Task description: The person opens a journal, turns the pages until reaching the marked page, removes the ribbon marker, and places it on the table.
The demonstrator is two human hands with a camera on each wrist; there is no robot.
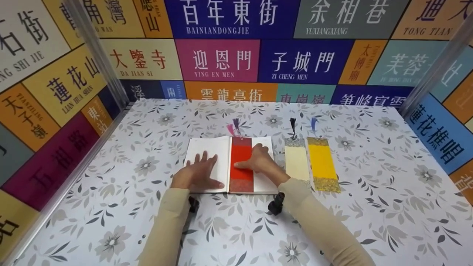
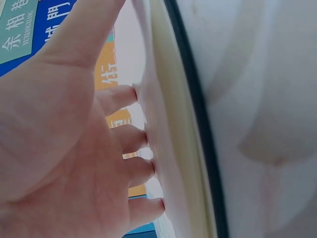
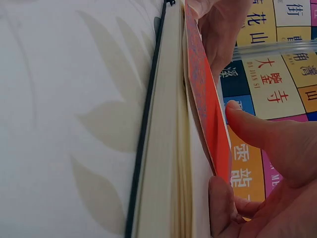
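Note:
An open book (image 1: 201,144) with white pages lies on the table. My left hand (image 1: 197,173) rests spread on its left page; in the left wrist view, the fingertips (image 2: 143,139) press on the paper. A red bookmark (image 1: 242,155) with pink and dark tassels (image 1: 235,125) lies along the right page beside the fold. My right hand (image 1: 262,160) holds this bookmark by its right edge, thumb over the red face and fingers curled at the side. Seen from the right wrist, the red bookmark (image 3: 210,109) tilts slightly off the page.
To the right of the book lie a cream bookmark (image 1: 295,159) with a black tassel and a yellow bookmark (image 1: 322,159) with a blue tassel. The right forearm passes close to the cream one. Printed panels (image 1: 218,61) wall the floral-covered table (image 1: 111,207) at the back and sides.

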